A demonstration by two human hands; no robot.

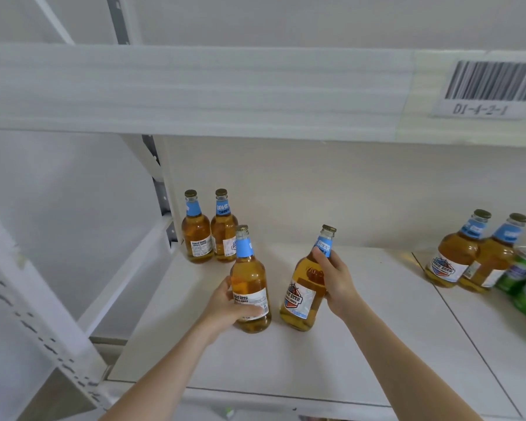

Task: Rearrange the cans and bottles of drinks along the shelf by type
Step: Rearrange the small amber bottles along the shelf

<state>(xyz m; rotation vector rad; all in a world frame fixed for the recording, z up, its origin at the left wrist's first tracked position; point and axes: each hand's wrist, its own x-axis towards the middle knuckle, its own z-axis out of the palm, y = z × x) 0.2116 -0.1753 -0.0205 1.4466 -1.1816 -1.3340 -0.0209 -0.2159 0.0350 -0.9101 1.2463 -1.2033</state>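
Gripping near-left beer bottle (pixel 249 287) with left hand (pixel 225 305), fingers curled round lower body and across white label. Upright, base on white shelf (pixel 316 360). Gripping near-right beer bottle (pixel 304 296) with right hand (pixel 334 278), fingers wrapped round shoulder and foot of neck, just under blue neck label. Tilted, cap leaning right, base down at shelf surface; touching it or not, cannot tell. Both amber glass with gold caps, just beside each other, small gap between. Beyond left hand, in back left corner of shelf: back pair of beer bottles (pixel 196 238), same kind, upright, side by side, touching or nearly so. Well off to right of right hand: right pair of beer bottles (pixel 456 253), same kind, close together, one overlapping the other in view. Just right of those and nearer: green cans (pixel 523 271), at least two, blurred and cut by frame edge. Above both hands: upper shelf edge (pixel 195 86), covered in white foam. Up and right of right hand, stuck on that edge: barcode label (pixel 489 86) reading D1-4-2-1. Left of left hand, nearer camera: white perforated upright (pixel 43 314) of rack.
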